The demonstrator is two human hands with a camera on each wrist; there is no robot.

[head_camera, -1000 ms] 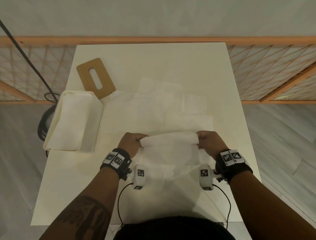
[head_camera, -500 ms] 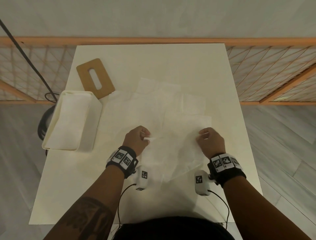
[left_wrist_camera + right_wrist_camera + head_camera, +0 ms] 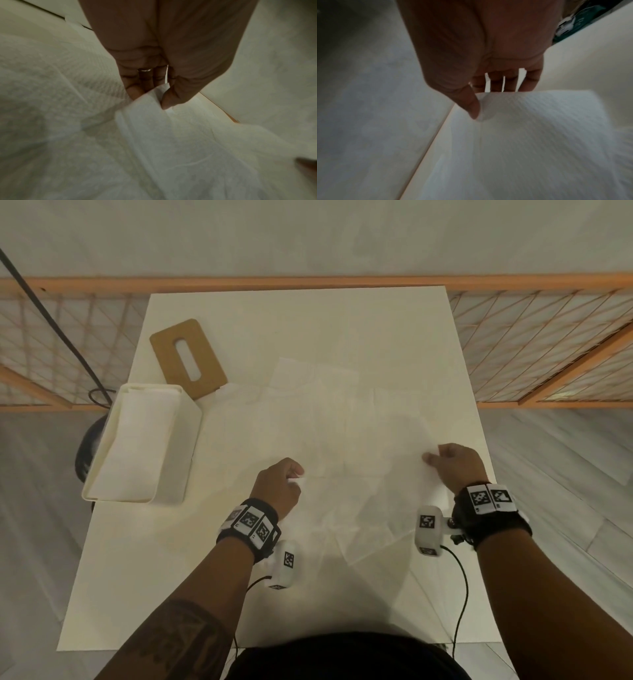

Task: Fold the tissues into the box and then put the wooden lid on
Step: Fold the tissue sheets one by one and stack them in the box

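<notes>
Tissue (image 3: 359,501), one thin white sheet, is stretched low over the near middle of the table (image 3: 308,313), with the left hand (image 3: 279,486) pinching one corner between thumb and fingertips and the right hand (image 3: 454,465) pinching the opposite corner the same way. Paper this flimsy could tear if the two hands pull apart too hard, and a crooked crease seems likely should either corner slip from its pinch. It might also drag along the loose tissues (image 3: 318,405) spread flat beyond it. White on white, those sheets blur together, so I cannot count them or trace their edges. Further left, the box (image 3: 191,440) holds folded paper, though how full it is cannot be judged. Beyond it the wooden lid (image 3: 188,357) lies flat, its near corner hidden behind the box rim.
</notes>
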